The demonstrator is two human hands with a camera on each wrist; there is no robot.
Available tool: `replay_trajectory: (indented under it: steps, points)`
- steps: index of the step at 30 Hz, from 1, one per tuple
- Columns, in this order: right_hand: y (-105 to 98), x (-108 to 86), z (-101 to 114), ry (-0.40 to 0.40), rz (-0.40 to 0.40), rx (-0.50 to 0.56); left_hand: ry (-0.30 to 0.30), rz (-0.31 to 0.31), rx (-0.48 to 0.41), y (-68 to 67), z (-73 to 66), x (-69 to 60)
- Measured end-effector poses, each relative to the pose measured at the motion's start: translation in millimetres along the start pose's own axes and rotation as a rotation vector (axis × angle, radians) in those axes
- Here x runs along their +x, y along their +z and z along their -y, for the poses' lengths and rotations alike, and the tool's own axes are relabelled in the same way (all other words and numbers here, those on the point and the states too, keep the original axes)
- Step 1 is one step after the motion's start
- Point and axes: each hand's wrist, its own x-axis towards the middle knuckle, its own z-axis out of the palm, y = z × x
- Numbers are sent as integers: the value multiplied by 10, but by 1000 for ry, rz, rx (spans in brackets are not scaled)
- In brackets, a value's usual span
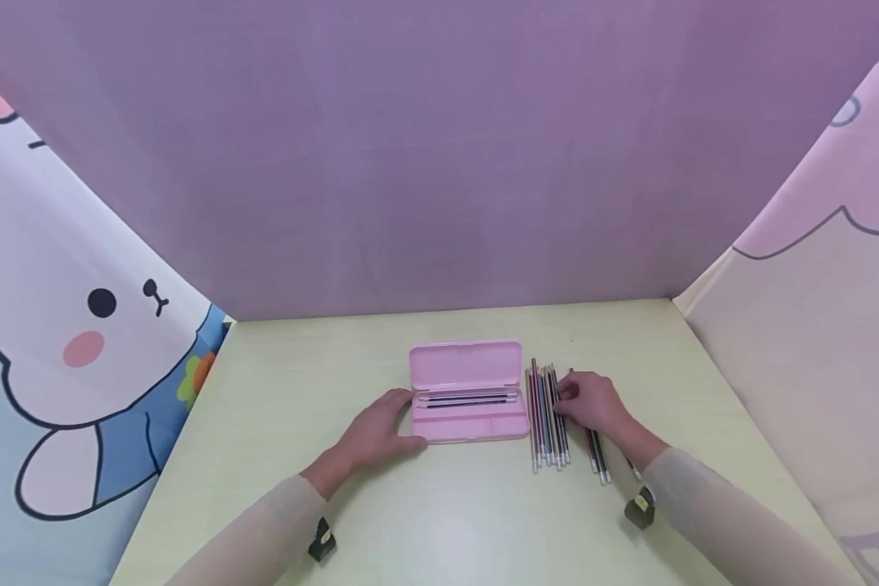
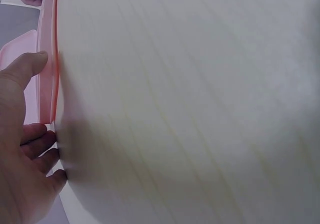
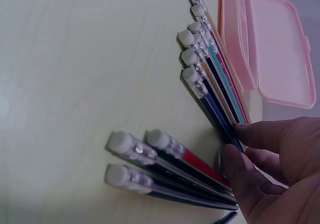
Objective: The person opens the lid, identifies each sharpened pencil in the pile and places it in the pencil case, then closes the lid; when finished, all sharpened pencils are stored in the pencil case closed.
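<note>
A pink pencil case [image 1: 470,435] stands open on the table, its lid [image 1: 465,365] tilted back. A few dark pencils [image 1: 469,400] lie in its rear compartment. My left hand [image 1: 377,427] rests at the case's left end; its thumb touches the front wall and its loosely bent fingers lie by the end. To the right of the case lies a row of pencils [image 1: 547,423] with white erasers towards me. My right hand [image 1: 592,400] is over the row's right edge, thumb and forefinger pinching a dark blue pencil [image 3: 212,111]. The pencils' far ends are hidden in the right wrist view.
Several more pencils [image 1: 597,460] lie under and to the right of my right hand, set apart from the row. A purple panel [image 1: 439,163] rises at the table's back edge. Printed cloth panels [image 1: 80,325] stand at both sides.
</note>
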Motion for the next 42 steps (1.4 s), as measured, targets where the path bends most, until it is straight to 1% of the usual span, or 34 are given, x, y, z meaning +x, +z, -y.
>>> replay_trajectory:
  steps: [6,13,17,24,28,32,36,40,42]
  points:
    - [-22,-5,20,4,-5,-14,-1,-2,0,1,-1,-7]
    - [-31,-14,37,32,-25,-12,0,-8,-7,-14,-15,-16]
    - [-28,-21,35,18,-37,-24,3,-12,-3,-26,-22,-22]
    - [-14,8,52,53,-43,-32,12,-11,-2,-30,-14,-2]
    - [-8,25,32,55,-44,-27,15,-9,0,-25,-14,10]
    - [2,11,-1,86,-29,39,10,-6,1,-24,-11,16]
    - [1,-17,-30,128,-25,153,17,-10,1,-24,-3,21]
    - [-25,-50,-29,153,-27,253,13,-9,0,-19,-3,14]
    - [-52,-69,-13,144,-25,311,6,-7,-2,-17,-8,9]
